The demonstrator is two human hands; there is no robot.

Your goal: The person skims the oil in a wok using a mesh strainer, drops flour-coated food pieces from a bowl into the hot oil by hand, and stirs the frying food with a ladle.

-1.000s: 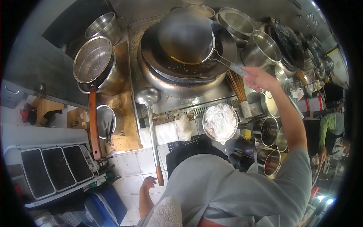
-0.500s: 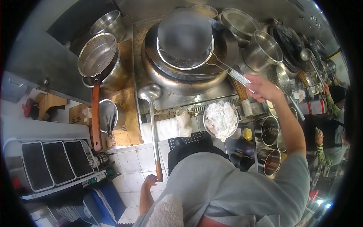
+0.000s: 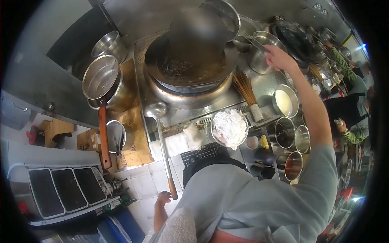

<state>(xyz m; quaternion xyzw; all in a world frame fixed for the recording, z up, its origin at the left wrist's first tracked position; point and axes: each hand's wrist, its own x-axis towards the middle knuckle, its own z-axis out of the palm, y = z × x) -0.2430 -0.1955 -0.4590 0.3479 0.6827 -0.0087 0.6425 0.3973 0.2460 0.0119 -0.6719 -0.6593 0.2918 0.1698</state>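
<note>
Strainer (image 3: 239, 28) gripped by handle in right hand (image 3: 279, 59), fingers closed; long axis slanted forward-left from fist, basket held by wok's (image 3: 158, 71) far right edge; left hand (image 3: 164, 197) well apart, beside ladle (image 3: 164, 150), its grip unclear

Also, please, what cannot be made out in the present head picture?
Head view:
Wok: middle of far rim, behind a blurred patch.
Strainer: lower-left part, behind the same patch.
Left hand: contact with the ladle, too small to judge.
Co-worker's hand: pale object, too small to identify.
</note>
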